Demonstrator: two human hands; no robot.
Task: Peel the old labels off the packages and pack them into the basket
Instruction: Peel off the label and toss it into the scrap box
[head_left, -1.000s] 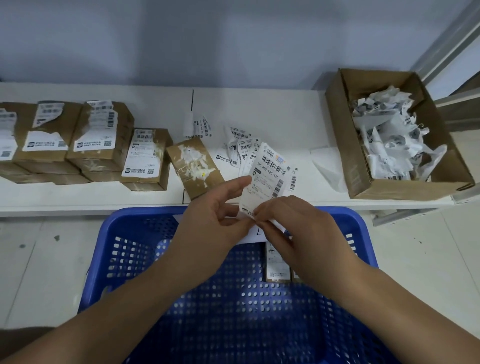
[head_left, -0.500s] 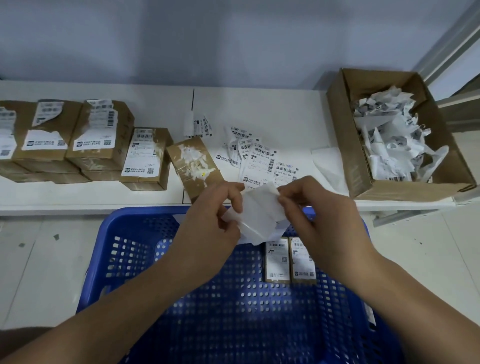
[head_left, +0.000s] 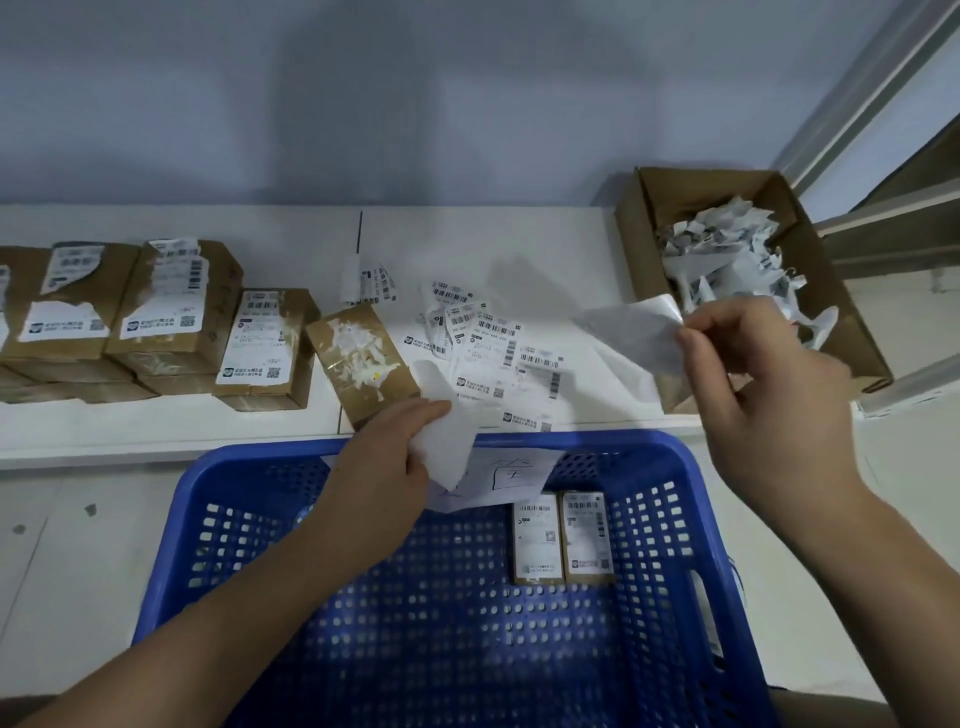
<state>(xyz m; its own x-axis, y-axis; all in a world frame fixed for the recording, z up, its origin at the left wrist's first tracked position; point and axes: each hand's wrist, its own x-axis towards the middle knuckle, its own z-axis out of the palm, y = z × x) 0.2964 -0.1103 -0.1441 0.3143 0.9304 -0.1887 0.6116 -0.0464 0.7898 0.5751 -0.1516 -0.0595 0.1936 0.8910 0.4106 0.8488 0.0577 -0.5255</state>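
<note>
Filling the near foreground, the blue basket (head_left: 447, 623) sits below the table (head_left: 156, 431) edge, its near rim cut off by the frame. Two labelled packages (head_left: 563, 538) lie side by side on its floor near the far wall, and a white sheet with handwriting (head_left: 511, 475) hangs over that wall, partly hidden by the left hand (head_left: 387, 470). That hand's fingers are curled round a white slip (head_left: 447, 441) whose printed side cannot be seen. The right hand (head_left: 753, 384) is raised near the open cardboard box (head_left: 852, 332), thumb and forefinger pinching a second pale strip (head_left: 631, 325), blurred and semi-transparent. On the table between the hands lies a spread of barcode labels (head_left: 493, 358), with a package scraped of its label (head_left: 363, 361) just left of it. Farther left are more labelled packages (head_left: 265, 345), some stacked, the outermost cut off. The cardboard box holds crumpled peeled labels (head_left: 722, 260).
</note>
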